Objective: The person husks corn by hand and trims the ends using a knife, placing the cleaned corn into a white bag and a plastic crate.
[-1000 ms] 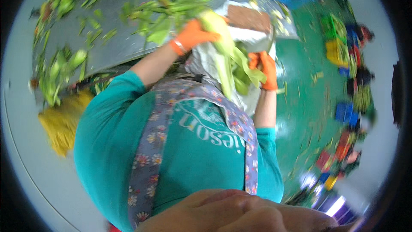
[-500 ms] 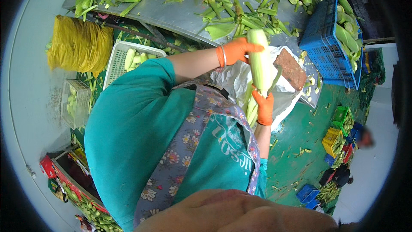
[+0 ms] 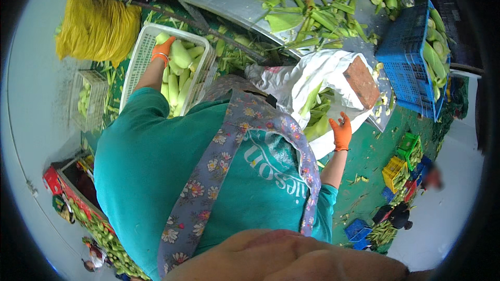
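Observation:
My left hand [image 3: 163, 50], in an orange glove, is down in the white crate [image 3: 130, 75] at the left. Its fingers are closed round a pale husked ear of corn [image 3: 162, 37], whose end shows beyond the glove. Several more husked ears [image 3: 180, 54] lie in the same crate. On the right, my gloved right hand [image 3: 341, 131] hangs beside the mouth of a white sack [image 3: 307, 70], fingers apart and holding nothing. Green husks [image 3: 319, 114] lie inside the sack. A reddish-brown brick [image 3: 361, 82] rests on the sack's far edge.
A metal table [image 3: 219, 0] strewn with husks [image 3: 312, 10] runs along the far side. Unhusked corn fills a blue crate [image 3: 406, 52] at the right. At the left are a yellow sack [image 3: 99, 26] and a smaller clear crate [image 3: 88, 99]. Colored crates [image 3: 395, 171] stand farther right.
My left hand has carried the ear of corn from above the sack leftward into the white crate. My right hand has let go of the ear and its fingers have spread.

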`<state>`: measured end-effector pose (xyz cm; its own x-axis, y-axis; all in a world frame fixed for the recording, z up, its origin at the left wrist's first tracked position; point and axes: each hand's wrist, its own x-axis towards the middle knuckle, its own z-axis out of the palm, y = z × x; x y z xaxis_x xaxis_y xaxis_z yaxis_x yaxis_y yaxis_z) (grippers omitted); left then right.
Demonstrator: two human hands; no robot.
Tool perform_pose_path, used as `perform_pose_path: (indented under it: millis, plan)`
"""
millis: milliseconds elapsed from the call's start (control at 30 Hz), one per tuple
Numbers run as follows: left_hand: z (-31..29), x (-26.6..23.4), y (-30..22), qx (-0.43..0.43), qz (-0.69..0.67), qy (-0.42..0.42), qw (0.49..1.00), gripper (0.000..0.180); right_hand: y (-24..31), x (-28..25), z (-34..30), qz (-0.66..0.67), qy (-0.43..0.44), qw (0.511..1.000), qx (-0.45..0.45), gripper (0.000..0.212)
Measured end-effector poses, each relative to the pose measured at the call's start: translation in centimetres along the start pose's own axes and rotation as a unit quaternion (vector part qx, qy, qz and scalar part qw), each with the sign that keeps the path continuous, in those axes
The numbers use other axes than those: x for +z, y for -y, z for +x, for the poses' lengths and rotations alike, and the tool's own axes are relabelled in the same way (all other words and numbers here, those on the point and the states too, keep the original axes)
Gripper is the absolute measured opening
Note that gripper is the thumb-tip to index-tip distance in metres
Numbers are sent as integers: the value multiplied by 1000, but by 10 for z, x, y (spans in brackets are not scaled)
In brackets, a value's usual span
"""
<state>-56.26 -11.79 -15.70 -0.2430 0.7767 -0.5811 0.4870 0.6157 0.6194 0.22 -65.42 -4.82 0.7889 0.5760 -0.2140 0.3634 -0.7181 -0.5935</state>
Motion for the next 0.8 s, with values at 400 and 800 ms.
perform_pose_path:
  millis: [400,800]
  plan:
    - [-109,32,-26,-78,-612,405,675,48,239,61,15,201,265,942,-52,44]
    - [-176,61,-41,516,78,469,713,64,294,141,-2,387,361,847,49,42]
